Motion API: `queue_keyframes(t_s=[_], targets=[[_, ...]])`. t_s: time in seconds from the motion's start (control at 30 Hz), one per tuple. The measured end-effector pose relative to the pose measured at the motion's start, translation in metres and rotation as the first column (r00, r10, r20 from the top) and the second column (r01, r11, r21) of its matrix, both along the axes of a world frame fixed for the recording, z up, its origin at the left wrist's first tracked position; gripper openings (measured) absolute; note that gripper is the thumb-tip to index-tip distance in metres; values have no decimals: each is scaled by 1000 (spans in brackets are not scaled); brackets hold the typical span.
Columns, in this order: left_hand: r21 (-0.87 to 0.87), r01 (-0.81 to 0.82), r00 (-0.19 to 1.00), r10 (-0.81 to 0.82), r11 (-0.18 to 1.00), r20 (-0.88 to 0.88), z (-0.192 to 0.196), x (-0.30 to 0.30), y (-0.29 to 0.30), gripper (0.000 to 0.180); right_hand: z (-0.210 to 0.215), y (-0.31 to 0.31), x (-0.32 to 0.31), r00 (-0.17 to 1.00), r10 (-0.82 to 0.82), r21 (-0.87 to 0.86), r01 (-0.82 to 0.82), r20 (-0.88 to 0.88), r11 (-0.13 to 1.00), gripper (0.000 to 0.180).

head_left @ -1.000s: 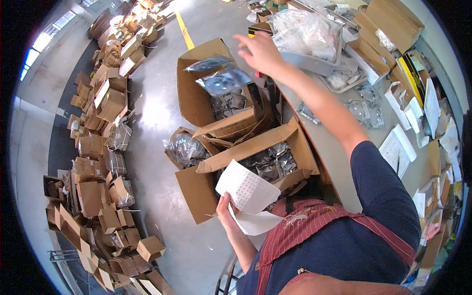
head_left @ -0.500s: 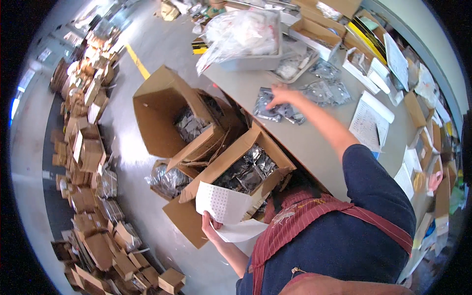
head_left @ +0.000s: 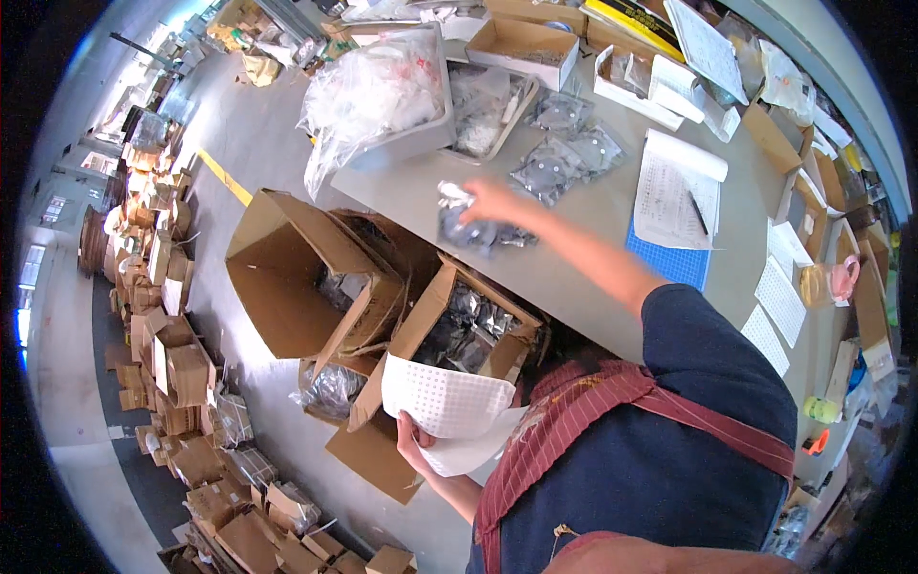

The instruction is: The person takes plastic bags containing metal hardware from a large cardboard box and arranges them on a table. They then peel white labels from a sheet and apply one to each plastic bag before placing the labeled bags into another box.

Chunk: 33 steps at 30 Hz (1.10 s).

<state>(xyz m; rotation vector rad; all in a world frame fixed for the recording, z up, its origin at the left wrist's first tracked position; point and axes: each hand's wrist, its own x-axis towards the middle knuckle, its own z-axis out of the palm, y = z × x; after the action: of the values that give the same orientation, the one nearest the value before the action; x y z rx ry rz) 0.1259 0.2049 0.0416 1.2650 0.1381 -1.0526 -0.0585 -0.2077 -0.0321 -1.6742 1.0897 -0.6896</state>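
Observation:
My left hand [head_left: 413, 435] is closed round the edge of a curled white sheet [head_left: 445, 394] printed with rows of small marks, perhaps stickers. The sheet hangs over the open cartons beside the table. Out over the grey table [head_left: 583, 263], my right hand [head_left: 490, 203] pinches the shiny edge of a small plastic bag [head_left: 453, 194]; motion smears it a little. Below that hand lie more grey-looking bags [head_left: 478, 231] close to the table's edge. Another group of clear bags with dark parts [head_left: 550, 167] is just beyond.
A carton [head_left: 469, 330] of silvery bags and a larger open carton [head_left: 277, 287] stand against the table. A grey bin [head_left: 411, 134] heaped with clear plastic is at the far left corner. Papers with a pen [head_left: 698, 212] lie rightward on a blue mat [head_left: 665, 256]. Boxes line the floor [head_left: 182, 373].
My view has shifted, so the table sits further left. My right hand has lifted a shiny bag edge from the pile. My left hand keeps its hold on the sheet.

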Motion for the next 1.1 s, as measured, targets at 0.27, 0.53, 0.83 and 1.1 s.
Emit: queue_keyframes(t_s=[0.27,0.53,0.83,1.1], targets=[[72,-21,998,17,997,58,22,-14,-23,21,-16,-47,-71,747,118,-172,-298,-654,939,55],[-43,241,971,-241,970,10,17,-32,-43,19,14,29,-44,539,384,7,-574,-750,819,58],[21,92,995,-92,996,24,38,-47,-48,19,-16,-26,-91,920,341,150,-316,-194,937,40],[58,71,997,-72,996,12,35,-47,-44,19,-25,-45,-114,776,-97,-484,-285,-623,827,44]])
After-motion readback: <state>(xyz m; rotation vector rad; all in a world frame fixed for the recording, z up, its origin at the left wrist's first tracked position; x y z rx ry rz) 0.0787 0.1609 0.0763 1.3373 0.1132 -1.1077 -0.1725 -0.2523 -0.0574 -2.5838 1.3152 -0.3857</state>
